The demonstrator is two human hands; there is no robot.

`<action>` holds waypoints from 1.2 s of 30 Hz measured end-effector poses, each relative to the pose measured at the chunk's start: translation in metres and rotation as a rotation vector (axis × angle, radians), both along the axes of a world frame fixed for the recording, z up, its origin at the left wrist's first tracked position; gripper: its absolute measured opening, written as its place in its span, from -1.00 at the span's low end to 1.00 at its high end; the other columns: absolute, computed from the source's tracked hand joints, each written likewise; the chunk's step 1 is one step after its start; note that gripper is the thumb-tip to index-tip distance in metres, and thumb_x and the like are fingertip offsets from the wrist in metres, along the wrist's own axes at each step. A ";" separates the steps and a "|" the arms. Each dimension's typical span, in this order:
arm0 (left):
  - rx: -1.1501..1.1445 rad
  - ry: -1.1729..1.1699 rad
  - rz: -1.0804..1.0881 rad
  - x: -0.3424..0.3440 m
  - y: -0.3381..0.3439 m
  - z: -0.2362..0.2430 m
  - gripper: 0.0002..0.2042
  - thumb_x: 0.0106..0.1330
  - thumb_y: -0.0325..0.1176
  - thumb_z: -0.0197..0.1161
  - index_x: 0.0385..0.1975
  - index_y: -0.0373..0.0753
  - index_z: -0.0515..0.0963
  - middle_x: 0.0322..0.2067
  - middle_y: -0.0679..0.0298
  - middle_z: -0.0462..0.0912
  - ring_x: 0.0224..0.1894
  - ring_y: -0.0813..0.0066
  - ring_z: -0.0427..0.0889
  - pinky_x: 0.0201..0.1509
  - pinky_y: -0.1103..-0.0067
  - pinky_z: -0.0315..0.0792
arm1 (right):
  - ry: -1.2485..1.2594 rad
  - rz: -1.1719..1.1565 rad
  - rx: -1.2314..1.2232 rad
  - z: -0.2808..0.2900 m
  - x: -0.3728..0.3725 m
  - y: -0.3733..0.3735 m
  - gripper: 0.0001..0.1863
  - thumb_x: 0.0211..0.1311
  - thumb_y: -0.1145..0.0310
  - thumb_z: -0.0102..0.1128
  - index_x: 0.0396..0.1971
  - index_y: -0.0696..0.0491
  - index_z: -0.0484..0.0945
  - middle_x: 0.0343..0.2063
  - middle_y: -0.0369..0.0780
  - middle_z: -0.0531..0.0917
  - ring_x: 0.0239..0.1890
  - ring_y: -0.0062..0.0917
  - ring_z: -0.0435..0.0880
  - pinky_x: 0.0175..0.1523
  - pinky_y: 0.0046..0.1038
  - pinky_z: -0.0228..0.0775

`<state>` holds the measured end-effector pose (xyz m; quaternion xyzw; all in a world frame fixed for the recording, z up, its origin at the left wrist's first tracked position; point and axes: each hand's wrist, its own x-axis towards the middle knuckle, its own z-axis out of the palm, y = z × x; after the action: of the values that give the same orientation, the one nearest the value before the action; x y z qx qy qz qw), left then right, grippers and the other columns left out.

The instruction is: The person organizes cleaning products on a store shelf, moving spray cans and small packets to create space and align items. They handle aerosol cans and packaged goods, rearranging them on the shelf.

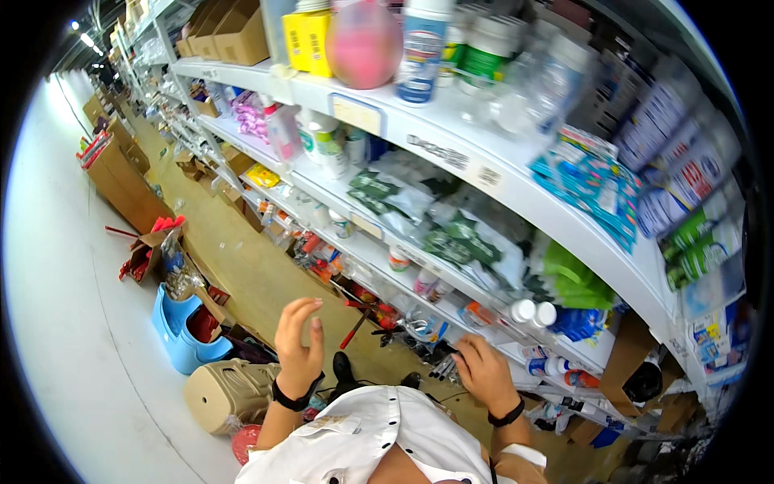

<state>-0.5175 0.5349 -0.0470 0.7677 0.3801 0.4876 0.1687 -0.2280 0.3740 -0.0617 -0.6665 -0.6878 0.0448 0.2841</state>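
I am holding my left hand (pixel 298 343) up in open air at the lower middle of the frame, fingers loosely spread and curled, gripping nothing. My right hand (pixel 482 373) is resting low and right of centre on the edge of a white shelf (pixel 451 133), fingers bent down over a cluster of dark pens (pixel 443 368); I cannot tell whether they are pinching one. White-capped bottles (pixel 532 311) are standing just above that hand. A blue plastic stool (pixel 181 331) is sitting on the floor at lower left.
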 end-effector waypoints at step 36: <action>-0.025 0.174 0.310 -0.160 0.153 -0.014 -0.82 0.29 -0.59 0.20 -0.13 -0.35 0.55 -0.13 0.01 0.59 -0.08 -0.05 0.57 0.01 0.27 0.45 | 0.103 -0.075 -0.410 -0.090 -0.081 0.166 -0.75 0.32 0.28 0.17 -0.10 0.08 0.59 -0.24 -0.07 0.65 -0.20 -0.06 0.66 -0.13 -0.13 0.53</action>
<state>-0.6778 0.6878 -0.0607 0.7370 0.5130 0.4348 0.0677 -0.3089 0.5403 -0.1514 -0.7321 -0.6237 0.2074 0.1789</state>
